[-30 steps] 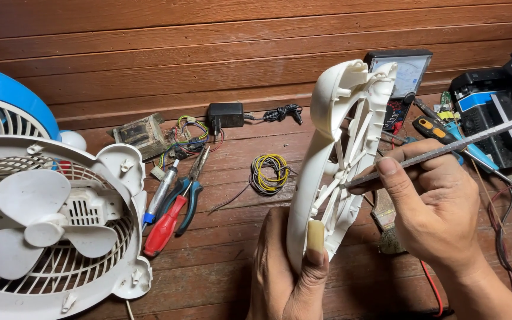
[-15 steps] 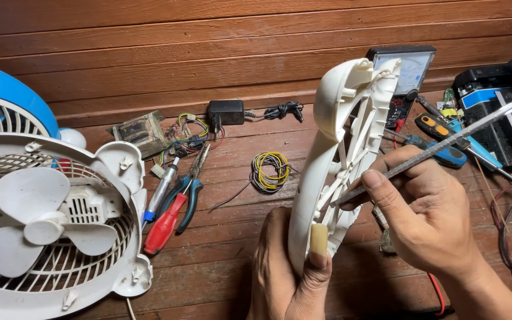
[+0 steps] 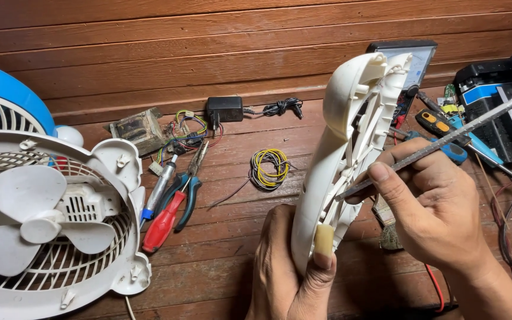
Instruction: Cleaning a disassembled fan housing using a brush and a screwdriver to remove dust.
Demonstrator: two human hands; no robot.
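Observation:
My left hand (image 3: 288, 272) grips the lower edge of a cream plastic fan housing panel (image 3: 339, 142), held upright on edge at the centre. My right hand (image 3: 437, 207) pinches a long thin metal tool (image 3: 445, 142), a pair of tweezers or a flat rod. Its tip pokes into the ribbed inner side of the panel at mid height, and its other end points up to the right.
A white fan with blades and grille (image 3: 48, 219) lies at the left, a blue fan part (image 3: 1, 95) behind it. On the wooden boards lie a red screwdriver (image 3: 162, 222), pliers (image 3: 188, 186), a circuit board with wires (image 3: 149, 127), a power adapter (image 3: 225, 108), a yellow wire coil (image 3: 269, 168), a multimeter (image 3: 410, 62) and a black device (image 3: 499, 101).
The metal tool has tilted: its far end rose and swung left while the tip stays in the panel. My right hand shifted slightly with it. The left hand keeps its hold.

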